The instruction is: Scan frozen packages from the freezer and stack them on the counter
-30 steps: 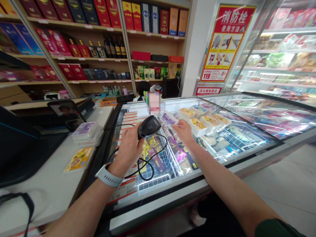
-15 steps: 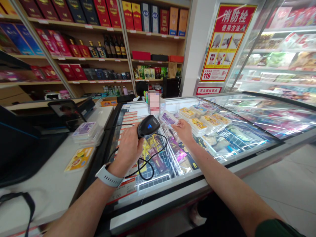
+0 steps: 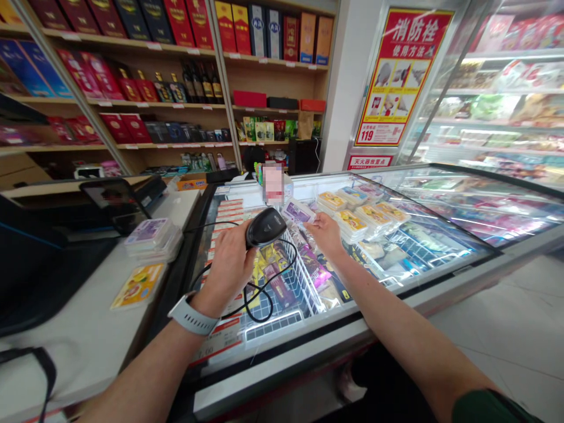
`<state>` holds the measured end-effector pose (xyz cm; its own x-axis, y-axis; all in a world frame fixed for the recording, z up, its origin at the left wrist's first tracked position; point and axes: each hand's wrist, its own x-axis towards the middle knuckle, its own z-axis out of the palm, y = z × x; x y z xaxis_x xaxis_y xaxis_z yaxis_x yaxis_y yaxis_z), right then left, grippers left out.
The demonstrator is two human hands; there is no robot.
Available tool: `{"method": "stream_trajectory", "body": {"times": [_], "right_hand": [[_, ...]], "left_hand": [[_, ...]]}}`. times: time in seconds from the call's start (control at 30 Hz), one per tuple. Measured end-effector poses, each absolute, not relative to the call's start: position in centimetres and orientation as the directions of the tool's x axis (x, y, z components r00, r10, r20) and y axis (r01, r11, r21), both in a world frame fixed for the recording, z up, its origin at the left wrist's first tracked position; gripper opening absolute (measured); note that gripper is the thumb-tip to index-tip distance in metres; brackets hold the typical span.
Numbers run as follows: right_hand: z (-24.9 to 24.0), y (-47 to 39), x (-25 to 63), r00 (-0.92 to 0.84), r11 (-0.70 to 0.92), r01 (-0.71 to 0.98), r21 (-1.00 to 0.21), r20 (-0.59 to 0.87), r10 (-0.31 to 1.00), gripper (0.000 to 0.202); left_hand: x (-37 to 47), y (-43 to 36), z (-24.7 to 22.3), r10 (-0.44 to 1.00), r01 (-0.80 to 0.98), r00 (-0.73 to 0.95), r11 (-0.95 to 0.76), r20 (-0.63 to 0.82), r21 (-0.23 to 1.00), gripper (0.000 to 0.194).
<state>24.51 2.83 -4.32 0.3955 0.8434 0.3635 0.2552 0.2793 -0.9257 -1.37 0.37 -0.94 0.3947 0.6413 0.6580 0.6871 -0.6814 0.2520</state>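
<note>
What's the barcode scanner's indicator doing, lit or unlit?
Unlit: the barcode scanner in the left hand shows no coloured glow on top.

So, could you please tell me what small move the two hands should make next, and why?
I'd probably turn the purple pack slightly with the right hand, keeping the scanner where it is. The left hand holds the scanner just beside the pack, and I can't make out a barcode on the side in view, so another side may need showing.
</note>
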Motion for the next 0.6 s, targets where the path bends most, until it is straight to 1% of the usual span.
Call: {"method": "stream_trajectory", "body": {"times": [0.07, 0.2, 0.3, 0.43, 0.53, 0.6], "right_hand": [[-4.2, 2.7, 24.6, 0.392, 0.301, 0.279, -0.912, 0.395, 0.831, 0.024], [-3.7, 2.1, 25.0, 0.383, 0.314, 0.344, -0.885, 0.438, 0.813, 0.038], [-3.0, 1.5, 25.4, 0.383, 0.297, 0.473, -0.83, 0.497, 0.778, 0.033], [-1.8, 0.0, 26.6, 0.339, 0.253, 0.693, -0.675, 0.615, 0.712, 0.024], [-1.2, -1.5, 28.1, 0.298, 0.178, 0.843, -0.507, 0.717, 0.63, 0.024], [-1.1, -2.5, 29.5, 0.251, 0.128, 0.913, -0.388, 0.779, 0.575, 0.025]], "left_hand": [[-1.4, 0.4, -0.9, 0.645, 0.691, 0.391, -0.677, 0.657, 0.253, 0.052], [-1.5, 0.5, -1.1, 0.632, 0.681, 0.411, -0.692, 0.657, 0.239, 0.052], [-1.5, 0.6, -1.3, 0.618, 0.673, 0.42, -0.704, 0.665, 0.229, 0.051], [-1.6, 0.5, -1.2, 0.616, 0.669, 0.41, -0.704, 0.673, 0.237, 0.05], [-1.6, 0.4, -1.0, 0.621, 0.672, 0.408, -0.701, 0.67, 0.24, 0.05], [-1.6, 0.4, -0.9, 0.624, 0.674, 0.406, -0.698, 0.668, 0.242, 0.05]]}}
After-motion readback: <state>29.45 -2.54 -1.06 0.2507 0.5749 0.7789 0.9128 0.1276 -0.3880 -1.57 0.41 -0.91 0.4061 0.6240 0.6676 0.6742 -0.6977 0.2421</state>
